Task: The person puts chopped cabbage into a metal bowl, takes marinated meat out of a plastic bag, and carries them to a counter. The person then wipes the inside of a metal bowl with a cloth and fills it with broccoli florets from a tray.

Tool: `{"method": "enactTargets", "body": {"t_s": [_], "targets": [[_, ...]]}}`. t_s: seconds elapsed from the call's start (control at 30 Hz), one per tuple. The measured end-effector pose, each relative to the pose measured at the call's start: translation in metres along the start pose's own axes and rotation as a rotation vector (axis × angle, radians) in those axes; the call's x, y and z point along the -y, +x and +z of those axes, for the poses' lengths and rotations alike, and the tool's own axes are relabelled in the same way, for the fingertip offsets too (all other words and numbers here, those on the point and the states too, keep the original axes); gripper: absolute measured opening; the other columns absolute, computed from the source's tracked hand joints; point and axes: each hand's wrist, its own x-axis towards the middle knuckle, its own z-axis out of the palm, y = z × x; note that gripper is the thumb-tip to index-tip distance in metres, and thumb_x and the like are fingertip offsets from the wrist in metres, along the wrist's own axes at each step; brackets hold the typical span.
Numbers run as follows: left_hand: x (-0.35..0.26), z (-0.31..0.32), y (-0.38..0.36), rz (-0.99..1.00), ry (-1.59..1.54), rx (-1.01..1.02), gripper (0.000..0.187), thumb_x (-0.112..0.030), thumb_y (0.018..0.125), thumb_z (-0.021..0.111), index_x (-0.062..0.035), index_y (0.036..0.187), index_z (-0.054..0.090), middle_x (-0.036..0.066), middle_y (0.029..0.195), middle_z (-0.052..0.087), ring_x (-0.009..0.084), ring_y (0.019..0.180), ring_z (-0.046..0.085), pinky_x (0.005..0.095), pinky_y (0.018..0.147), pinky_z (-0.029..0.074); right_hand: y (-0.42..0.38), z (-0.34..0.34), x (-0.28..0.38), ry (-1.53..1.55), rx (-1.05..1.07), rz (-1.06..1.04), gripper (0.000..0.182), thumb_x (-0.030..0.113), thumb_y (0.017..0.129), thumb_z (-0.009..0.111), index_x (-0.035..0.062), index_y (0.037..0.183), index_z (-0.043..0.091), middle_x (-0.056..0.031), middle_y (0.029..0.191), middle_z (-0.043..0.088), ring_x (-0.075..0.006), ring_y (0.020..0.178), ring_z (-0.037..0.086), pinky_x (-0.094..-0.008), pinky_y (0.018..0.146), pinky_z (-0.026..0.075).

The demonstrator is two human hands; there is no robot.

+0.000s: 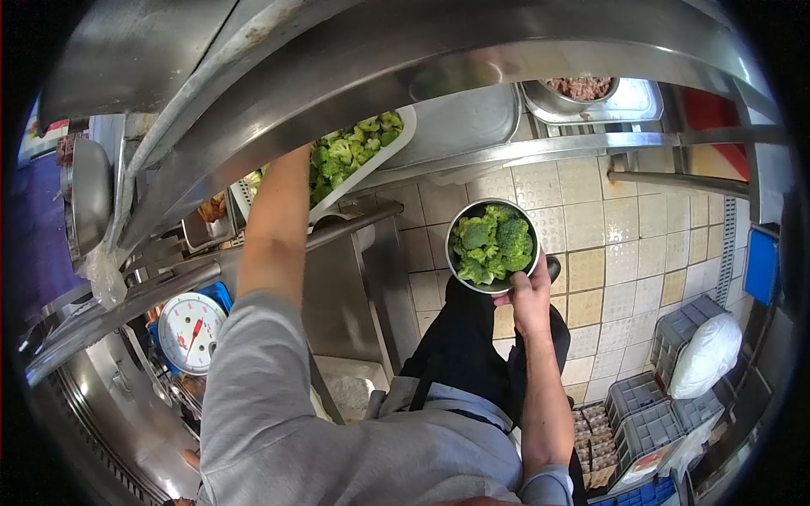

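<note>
A round metal bowl (453,268) filled with broccoli florets (494,242) is held above the floor by my right hand (527,302). The thumb of that hand lies over the near rim, with the fingers curled under the bowl's side. My left arm (274,219) reaches up over a white rectangular tub (390,153) heaped with more broccoli (350,152). My left hand is hidden behind the steel shelf (396,63), so its fingers and anything in them do not show.
Beside the tub lies a metal tray (460,126). A pot of chopped pinkish food (580,88) stands to its right. A dial scale (191,332) sits at left. Grey crates (641,405) with a white bag (707,356) stand on the tiled floor at right. A steel rail (354,226) crosses near my left arm.
</note>
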Motion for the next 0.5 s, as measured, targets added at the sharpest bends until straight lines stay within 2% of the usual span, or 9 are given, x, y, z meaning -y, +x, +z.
{"method": "enactTargets", "body": {"t_s": [0.13, 0.2, 0.23, 0.3, 0.33, 0.37, 0.4, 0.47, 0.5], "targets": [[0.000, 0.003, -0.001, -0.081, -0.061, -0.051, 0.083, -0.075, 0.091, 0.044, -0.0066, 0.132, 0.067, 0.022, 0.138, 0.062, 0.0390, 0.131, 0.056, 0.0445, 0.112, 0.040, -0.004, -0.004, -0.003, -0.001, 0.026, -0.006, 0.070, -0.008, 0.092, 0.039, 0.0081, 0.158, 0.023, -0.0198, 0.115, 0.063, -0.0207, 0.065, 0.069, -0.0269, 0.047, 0.059], [0.021, 0.017, 0.008, -0.050, -0.087, -0.248, 0.084, -0.075, 0.090, 0.046, -0.0021, 0.122, 0.072, 0.025, 0.129, 0.066, 0.0377, 0.123, 0.062, 0.0432, 0.106, 0.044, -0.009, -0.002, 0.005, -0.012, 0.014, -0.007, 0.070, -0.008, 0.092, 0.039, 0.0082, 0.159, 0.022, -0.0205, 0.118, 0.062, -0.0207, 0.066, 0.069, -0.0273, 0.047, 0.059], [0.037, 0.018, 0.018, -0.048, -0.092, -0.258, 0.084, -0.075, 0.090, 0.046, -0.0021, 0.122, 0.072, 0.025, 0.129, 0.066, 0.0377, 0.123, 0.062, 0.0432, 0.106, 0.044, -0.007, -0.003, -0.001, 0.009, 0.004, -0.029, 0.071, -0.007, 0.092, 0.038, 0.0085, 0.159, 0.023, -0.0206, 0.121, 0.061, -0.0209, 0.066, 0.069, -0.0278, 0.047, 0.058], [0.057, 0.038, 0.028, 0.003, -0.422, -0.493, 0.074, -0.066, 0.088, 0.061, 0.0007, 0.117, 0.073, 0.026, 0.122, 0.069, 0.0321, 0.110, 0.068, 0.0419, 0.093, 0.052, -0.009, 0.003, 0.009, 0.001, 0.001, -0.043, 0.069, -0.007, 0.090, 0.039, 0.0082, 0.157, 0.027, -0.0183, 0.120, 0.062, -0.0211, 0.072, 0.069, -0.0277, 0.048, 0.059], [0.047, 0.048, 0.007, 0.183, -0.757, -0.762, 0.056, -0.048, 0.087, 0.075, 0.0008, 0.115, 0.072, 0.017, 0.108, 0.073, 0.0237, 0.092, 0.068, 0.0364, 0.077, 0.054, -0.017, 0.002, 0.011, -0.009, -0.014, -0.035, 0.068, -0.006, 0.088, 0.040, 0.0080, 0.155, 0.031, -0.0160, 0.119, 0.063, -0.0214, 0.078, 0.070, -0.0276, 0.049, 0.059], [-0.005, -0.017, -0.096, -0.119, -1.253, -0.480, 0.046, -0.032, 0.086, 0.080, -0.0003, 0.118, 0.070, 0.009, 0.100, 0.071, 0.0153, 0.080, 0.063, 0.0326, 0.062, 0.051, -0.022, 0.001, 0.014, -0.006, -0.014, -0.029, 0.068, -0.006, 0.089, 0.040, 0.0072, 0.154, 0.031, -0.0165, 0.119, 0.063, -0.0217, 0.076, 0.070, -0.0279, 0.049, 0.059], [-0.015, -0.024, -0.118, 0.005, -1.425, -0.557, 0.045, -0.028, 0.089, 0.077, 0.0010, 0.122, 0.067, 0.008, 0.104, 0.071, 0.0146, 0.081, 0.063, 0.0312, 0.058, 0.049, -0.023, 0.000, 0.018, -0.003, -0.013, -0.034, 0.067, -0.006, 0.089, 0.040, 0.0064, 0.154, 0.031, -0.0170, 0.119, 0.063, -0.0220, 0.074, 0.070, -0.0282, 0.048, 0.059], [-0.034, -0.031, -0.166, 0.134, -1.660, -0.546, 0.042, -0.022, 0.090, 0.075, 0.0008, 0.125, 0.066, 0.011, 0.109, 0.071, 0.0128, 0.081, 0.063, 0.0289, 0.055, 0.049, -0.026, 0.003, 0.025, 0.018, 0.011, -0.030, 0.069, -0.006, 0.090, 0.041, 0.0061, 0.156, 0.026, -0.0198, 0.122, 0.061, -0.0223, 0.066, 0.069, -0.0285, 0.046, 0.058], [-0.046, -0.033, -0.206, 0.185, -1.623, -0.489, 0.041, -0.020, 0.091, 0.075, 0.0003, 0.125, 0.066, 0.011, 0.108, 0.071, 0.0125, 0.081, 0.063, 0.0276, 0.056, 0.048, -0.027, 0.003, 0.024, 0.030, 0.003, -0.034, 0.070, -0.006, 0.090, 0.041, 0.0065, 0.156, 0.026, -0.0199, 0.122, 0.061, -0.0220, 0.066, 0.069, -0.0283, 0.046, 0.058]]}}
